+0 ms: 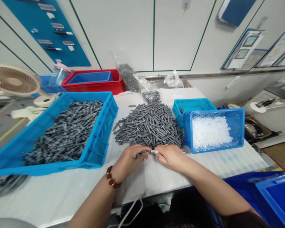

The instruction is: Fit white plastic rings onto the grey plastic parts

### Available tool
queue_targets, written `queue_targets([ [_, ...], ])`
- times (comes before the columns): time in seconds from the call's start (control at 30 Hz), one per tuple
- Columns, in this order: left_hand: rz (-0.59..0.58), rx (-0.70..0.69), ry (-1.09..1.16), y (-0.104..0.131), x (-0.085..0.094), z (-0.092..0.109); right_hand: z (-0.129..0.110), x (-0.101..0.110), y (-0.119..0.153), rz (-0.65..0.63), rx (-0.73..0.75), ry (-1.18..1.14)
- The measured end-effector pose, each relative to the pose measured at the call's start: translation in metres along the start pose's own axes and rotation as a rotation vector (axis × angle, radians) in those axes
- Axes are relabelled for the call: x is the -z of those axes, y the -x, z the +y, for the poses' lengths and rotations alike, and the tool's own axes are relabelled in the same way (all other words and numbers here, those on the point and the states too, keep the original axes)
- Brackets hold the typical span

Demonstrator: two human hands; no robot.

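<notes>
Over the near part of the tabletop (165, 180), the person's left hand (130, 155) is grasping a dark grey plug (145, 152) between thumb and fingers. The right hand (172, 157), at three o'clock from it, is pinching a small white piece (154, 152), whose end is meeting the plug; whether it is fitting around the plug or only touching it is not showing clearly. At twelve o'clock from both hands, a heap of similar grey plugs (149, 122) is lying just beyond the fingers. Between nine and ten o'clock, a large blue crate (102, 136) is holding many more dark pieces. Between two and three o'clock, a blue bin (188, 133) is tilting toward the person and holding white pieces (211, 131). A beaded bracelet (111, 179) is circling the left wrist.
</notes>
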State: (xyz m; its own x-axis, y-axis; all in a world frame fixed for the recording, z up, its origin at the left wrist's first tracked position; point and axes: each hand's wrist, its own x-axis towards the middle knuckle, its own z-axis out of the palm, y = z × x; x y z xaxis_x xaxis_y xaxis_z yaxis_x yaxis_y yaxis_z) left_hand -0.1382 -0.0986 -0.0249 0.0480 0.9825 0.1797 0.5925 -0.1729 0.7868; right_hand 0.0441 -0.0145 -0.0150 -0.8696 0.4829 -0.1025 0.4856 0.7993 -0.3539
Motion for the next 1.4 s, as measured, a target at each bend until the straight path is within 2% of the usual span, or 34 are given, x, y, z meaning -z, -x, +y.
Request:
queue_targets([
  [0.2,-0.006,0.015,-0.011,0.0,0.002,0.005,0.0,0.0,0.0,-0.015,-0.028,0.015],
  [0.67,-0.016,-0.016,0.024,0.001,0.0,0.009,-0.003,0.0,0.001,0.045,-0.147,0.103],
  [0.73,-0.009,0.025,0.066,0.0,0.001,0.009,-0.003,0.0,0.001,0.058,-0.175,0.11],
  [0.8,0.031,0.132,0.17,0.0,0.003,0.008,-0.002,0.001,0.001,0.071,-0.207,0.103],
  [0.87,0.107,0.277,0.322,0.0,0.007,0.006,0.0,0.002,0.001,0.095,-0.222,0.081],
  [0.93,0.193,0.367,0.409,-0.001,0.01,0.004,0.001,0.003,0.001,0.123,-0.209,0.052],
  [0.97,0.223,0.365,0.382,-0.002,0.011,0.003,0.002,0.003,0.001,0.134,-0.197,0.039],
  [1.03,0.231,0.289,0.17,-0.003,0.011,0.0,0.004,0.002,0.001,0.15,-0.171,0.013],
  [1.07,0.192,0.239,0.019,-0.003,0.01,0.0,0.005,0.001,0.0,0.154,-0.159,0.001],
  [1.13,0.039,0.173,-0.277,-0.003,0.008,-0.001,0.006,-0.001,0.0,0.157,-0.136,-0.022],
  [1.23,-0.2,0.162,-0.59,-0.002,0.003,0.0,0.006,-0.002,0.0,0.148,-0.096,-0.053],
  [1.3,-0.268,0.144,-0.718,-0.002,0.0,0.002,0.005,-0.002,0.001,0.142,-0.078,-0.063],
  [1.4,-0.275,0.104,-0.782,-0.002,-0.005,0.003,0.002,0.0,0.001,0.12,-0.077,-0.053],
])
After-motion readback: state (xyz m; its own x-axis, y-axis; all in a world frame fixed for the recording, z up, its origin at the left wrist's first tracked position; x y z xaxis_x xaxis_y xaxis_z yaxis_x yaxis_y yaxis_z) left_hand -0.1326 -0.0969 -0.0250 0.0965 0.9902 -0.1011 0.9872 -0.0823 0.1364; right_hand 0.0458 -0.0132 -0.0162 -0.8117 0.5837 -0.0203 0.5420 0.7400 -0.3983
